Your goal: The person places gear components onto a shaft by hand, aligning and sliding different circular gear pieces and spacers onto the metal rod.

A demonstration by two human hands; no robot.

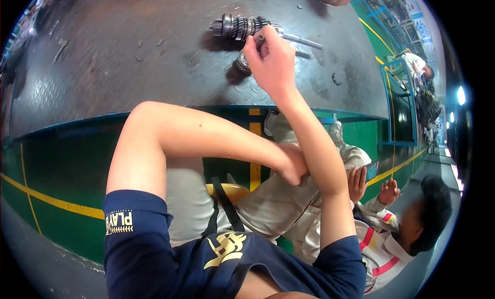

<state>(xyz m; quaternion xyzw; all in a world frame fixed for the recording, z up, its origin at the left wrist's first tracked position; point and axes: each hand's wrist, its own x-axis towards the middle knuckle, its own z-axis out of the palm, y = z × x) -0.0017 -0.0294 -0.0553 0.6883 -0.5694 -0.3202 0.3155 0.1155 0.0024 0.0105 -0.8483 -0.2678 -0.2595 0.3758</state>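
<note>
Reaching out over the steel plate, my right hand pinches a small metal part, mostly hidden by my fingertips. Just beyond them lies the gear shaft; a round gear sits half covered under my palm. My left hand rests curled against my right forearm, holding nothing.

a seated person with a phone, yellow floor lines, blue railing
</note>
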